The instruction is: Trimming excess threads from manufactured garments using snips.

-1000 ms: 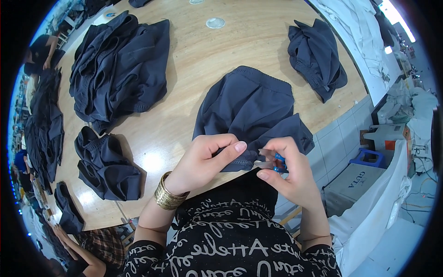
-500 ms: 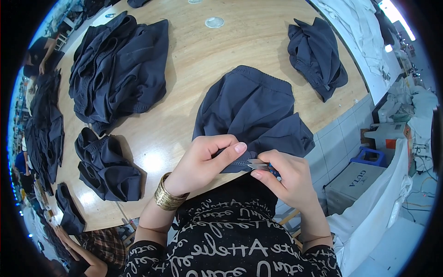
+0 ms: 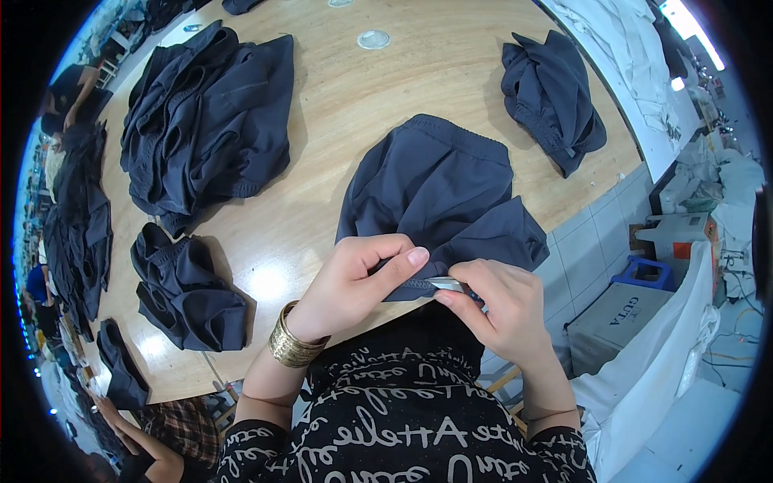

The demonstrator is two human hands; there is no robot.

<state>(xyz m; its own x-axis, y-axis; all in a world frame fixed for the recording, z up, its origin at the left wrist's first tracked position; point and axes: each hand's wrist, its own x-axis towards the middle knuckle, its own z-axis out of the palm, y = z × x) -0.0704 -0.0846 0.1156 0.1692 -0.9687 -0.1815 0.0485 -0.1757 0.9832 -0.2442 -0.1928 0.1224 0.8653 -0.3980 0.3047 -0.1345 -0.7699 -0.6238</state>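
Dark navy shorts (image 3: 439, 173) with an elastic waistband lie in front of me at the table's near edge, waistband pointing away. My left hand (image 3: 364, 282) pinches the stitched hem of a leg between thumb and fingers. My right hand (image 3: 498, 304) is closed on small thread snips (image 3: 448, 283), whose silver blades lie against the seam beside my left thumb. Most of the snips' handle is hidden in my palm; a bit of blue shows under the fingers.
On the wooden table (image 3: 322, 105) a large pile of dark garments (image 3: 211, 121) lies at far left, a smaller one (image 3: 187, 290) nearer, another bundle (image 3: 555, 101) at far right. Other people's arms (image 3: 141, 435) show at left. Right of the table stand a grey box (image 3: 616, 322) and a blue stool (image 3: 646, 274).
The snips' blades, apart before, have come together at the seam, and my right fingers have squeezed in slightly. My left hand and the shorts stay in place.
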